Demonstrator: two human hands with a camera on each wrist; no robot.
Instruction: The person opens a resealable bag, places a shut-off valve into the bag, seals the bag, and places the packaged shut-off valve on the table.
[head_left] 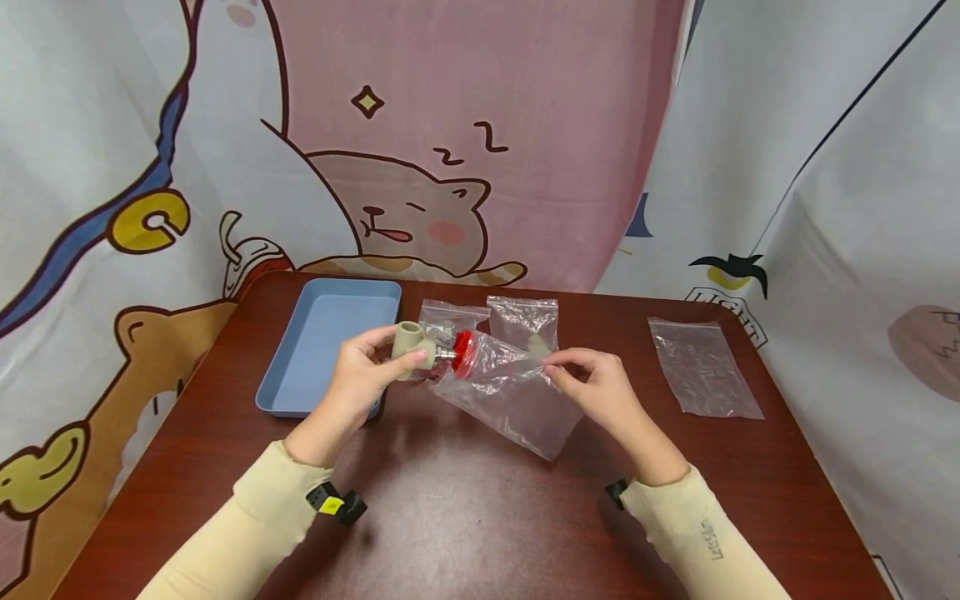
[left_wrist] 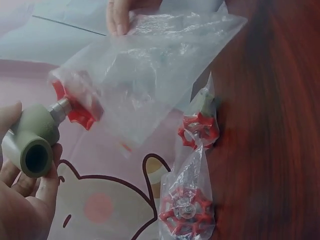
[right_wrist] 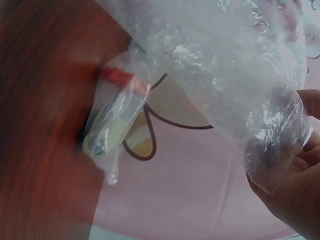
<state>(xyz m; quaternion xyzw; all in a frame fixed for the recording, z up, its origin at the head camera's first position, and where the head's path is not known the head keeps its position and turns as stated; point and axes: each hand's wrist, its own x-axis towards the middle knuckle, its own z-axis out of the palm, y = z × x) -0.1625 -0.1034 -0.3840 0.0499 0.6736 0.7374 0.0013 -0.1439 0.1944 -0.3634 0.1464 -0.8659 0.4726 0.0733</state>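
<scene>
In my left hand point(head_left: 365, 367) I grip the grey-green body of a valve point(left_wrist: 37, 130), whose red handwheel point(head_left: 462, 353) points to the right. The mouth of a clear zip bag point(head_left: 517, 392) lies around the handwheel. My right hand point(head_left: 592, 383) pinches the bag's other side between thumb and fingertips, and the bag hangs spread between both hands. In the left wrist view the metal stem point(left_wrist: 60, 109) shows between body and wheel. Behind the bag, two more bagged valves with red wheels point(left_wrist: 198, 129) lie on the table, partly hidden in the head view.
A blue tray point(head_left: 330, 350) stands at the table's back left, close to my left hand. A flat clear zip bag point(head_left: 705, 367) lies at the right side. The brown table point(head_left: 450, 517) ends at a printed cloth point(head_left: 480, 125) hanging behind it.
</scene>
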